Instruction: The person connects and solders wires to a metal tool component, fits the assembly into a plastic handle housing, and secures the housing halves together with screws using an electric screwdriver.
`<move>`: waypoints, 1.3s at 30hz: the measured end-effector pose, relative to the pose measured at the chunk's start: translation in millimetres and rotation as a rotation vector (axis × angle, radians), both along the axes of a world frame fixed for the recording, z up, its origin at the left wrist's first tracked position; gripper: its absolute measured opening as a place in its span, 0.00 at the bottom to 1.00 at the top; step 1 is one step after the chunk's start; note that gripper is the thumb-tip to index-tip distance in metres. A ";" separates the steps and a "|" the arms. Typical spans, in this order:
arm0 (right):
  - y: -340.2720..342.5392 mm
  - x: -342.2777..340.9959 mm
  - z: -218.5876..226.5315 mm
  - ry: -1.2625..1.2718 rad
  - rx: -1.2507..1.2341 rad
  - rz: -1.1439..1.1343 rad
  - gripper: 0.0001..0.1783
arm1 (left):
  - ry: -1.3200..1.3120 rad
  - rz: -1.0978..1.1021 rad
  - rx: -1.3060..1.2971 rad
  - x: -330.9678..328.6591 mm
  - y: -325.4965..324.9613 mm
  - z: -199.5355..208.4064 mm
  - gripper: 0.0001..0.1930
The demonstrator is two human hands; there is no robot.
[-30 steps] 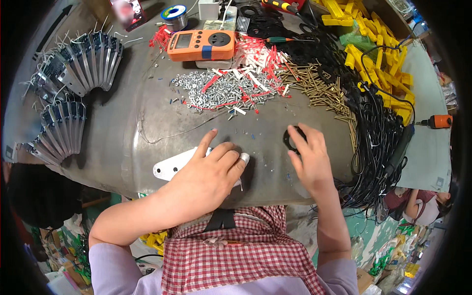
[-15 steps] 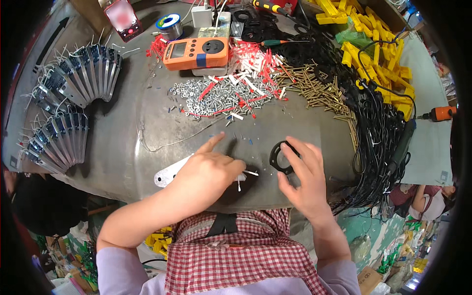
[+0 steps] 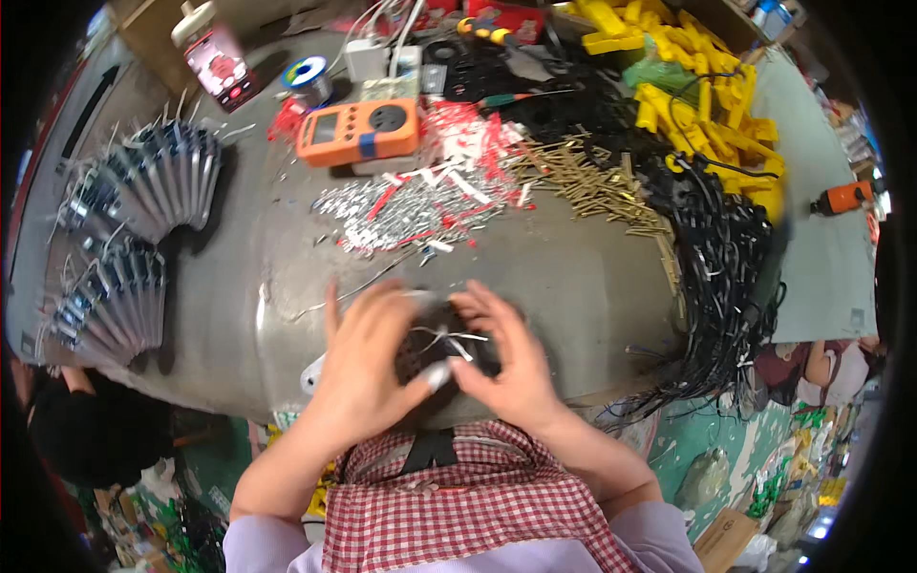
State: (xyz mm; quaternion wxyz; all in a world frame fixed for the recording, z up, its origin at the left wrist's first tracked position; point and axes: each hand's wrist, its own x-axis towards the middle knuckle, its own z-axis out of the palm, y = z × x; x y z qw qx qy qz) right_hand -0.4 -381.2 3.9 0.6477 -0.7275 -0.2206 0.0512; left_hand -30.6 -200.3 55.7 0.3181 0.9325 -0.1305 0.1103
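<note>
Both my hands are close together near the table's front edge, blurred by motion. My left hand [image 3: 368,358] is curled over a pale flat metal strip [image 3: 310,375], whose rounded end shows beside my wrist. My right hand [image 3: 516,368] has its fingers and thumb bent around a dark piece [image 3: 484,355], which seems to be the black ring. Thin white wires [image 3: 453,336] stick out between the two hands, in front of the dark piece. How the ring and the strip meet is hidden by my fingers.
Beyond my hands lie heaped screws and nuts [image 3: 392,215], brass-coloured rods [image 3: 597,186] and an orange multimeter [image 3: 358,132]. Fanned metal strips with wires [image 3: 158,181] stand at left. Black cables [image 3: 721,277] and yellow plastic parts [image 3: 712,124] fill the right; a phone [image 3: 222,69] leans at the back.
My right hand has moved left, bringing the black ring from the tabletop to the white wires. My left hand's pointing finger has drawn back. The whole view has shifted slightly.
</note>
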 end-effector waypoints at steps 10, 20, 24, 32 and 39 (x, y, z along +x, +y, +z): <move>-44.1 41.8 34.8 -0.040 -0.418 0.364 0.50 | -0.062 -0.209 0.203 -4.8 -14.9 -34.4 0.31; -221.5 322.0 16.8 -0.518 -1.098 -0.604 0.15 | -0.013 -0.191 0.285 -3.7 -18.5 -33.2 0.34; -176.5 336.2 26.9 -0.349 -1.500 -0.755 0.19 | 0.028 -0.228 0.279 -3.3 -21.5 -30.4 0.37; -147.1 179.1 133.1 -0.327 -0.349 -0.630 0.19 | 0.000 -0.189 -0.153 11.9 -12.6 -11.8 0.38; -78.3 89.2 60.6 0.050 -0.293 0.045 0.13 | 0.478 0.043 -1.316 14.6 -22.2 -22.9 0.25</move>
